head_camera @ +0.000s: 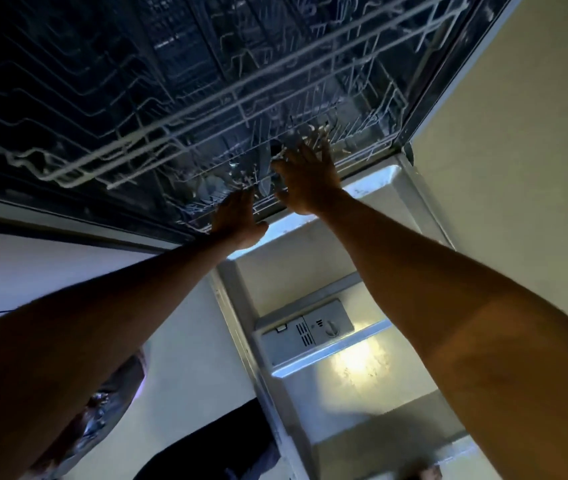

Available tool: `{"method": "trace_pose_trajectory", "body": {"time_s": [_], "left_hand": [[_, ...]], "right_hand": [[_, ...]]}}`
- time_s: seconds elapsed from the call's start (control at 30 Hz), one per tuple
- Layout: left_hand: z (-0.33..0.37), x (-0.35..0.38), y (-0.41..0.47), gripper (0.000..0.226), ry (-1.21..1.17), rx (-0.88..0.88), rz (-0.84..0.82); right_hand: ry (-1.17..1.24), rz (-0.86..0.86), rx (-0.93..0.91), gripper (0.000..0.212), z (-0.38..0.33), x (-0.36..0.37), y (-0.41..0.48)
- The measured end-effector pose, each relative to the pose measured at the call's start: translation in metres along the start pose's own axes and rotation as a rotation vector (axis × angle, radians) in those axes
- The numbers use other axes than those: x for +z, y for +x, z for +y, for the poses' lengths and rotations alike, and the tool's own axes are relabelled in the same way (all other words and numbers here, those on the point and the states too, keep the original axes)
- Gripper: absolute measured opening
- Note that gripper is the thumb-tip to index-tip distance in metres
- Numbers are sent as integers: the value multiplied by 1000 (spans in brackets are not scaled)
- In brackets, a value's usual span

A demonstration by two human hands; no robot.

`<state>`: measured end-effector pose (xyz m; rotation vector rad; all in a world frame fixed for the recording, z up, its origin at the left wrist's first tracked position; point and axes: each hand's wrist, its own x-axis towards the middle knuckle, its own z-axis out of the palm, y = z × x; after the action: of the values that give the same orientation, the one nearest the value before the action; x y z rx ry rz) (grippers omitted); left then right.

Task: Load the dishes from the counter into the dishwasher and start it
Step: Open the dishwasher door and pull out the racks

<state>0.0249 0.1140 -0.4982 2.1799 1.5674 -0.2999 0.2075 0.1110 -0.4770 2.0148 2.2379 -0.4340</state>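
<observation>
1. The dishwasher (67,81) stands open, its door (362,403) lowered toward 6 o'clock. The task's thing at this moment is the lower rack (351,140), just inside the door hinge.
2. Both hands are at the rack's front edge. The left hand (237,216) lies on the rail at 7 o'clock from the right hand (306,181), which reaches further in.
3. The right hand's fingers (322,150) are spread and straight among the wire tines, grasping nothing. The left hand's fingers also look extended and released, though their tips fade into the dark.
4. The relation that matters is that the rack's body lies toward 12 o'clock from both hands, while its front rail runs from roughly 8 to 2 o'clock. A push inward would probably go toward 11 o'clock.
5. Counted, there are two hands, two racks with the upper rack (171,129) above, one door and one detergent dispenser (306,330).
6. Dishes cannot be counted. A pale rounded shape beside the left hand is too blurred to name.
</observation>
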Motion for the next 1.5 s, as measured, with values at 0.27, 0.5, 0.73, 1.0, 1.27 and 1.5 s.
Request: {"method": "trace_pose_trajectory", "body": {"time_s": [0.27, 0.5, 0.73, 1.0, 1.27, 1.5], "left_hand": [[14, 7, -18, 81, 48, -38, -37], [38, 18, -58, 77, 7, -55, -159], [56, 29, -97, 73, -30, -74, -234], [84, 55, -156, 61, -61, -120, -329], [116, 85, -214, 61, -86, -171, -391], [143, 115, -268, 58, -86, -197, -420]], "right_hand": [[86, -40, 50, 50, -4, -19, -30], [116, -96, 36, 43, -1, -17, -86], [117, -222, 73, 51, -2, -8, -130], [154, -231, 61, 49, -1, 6, -211], [211, -237, 69, 43, 2, 29, -291], [211, -315, 77, 46, 6, 41, -348]]}}
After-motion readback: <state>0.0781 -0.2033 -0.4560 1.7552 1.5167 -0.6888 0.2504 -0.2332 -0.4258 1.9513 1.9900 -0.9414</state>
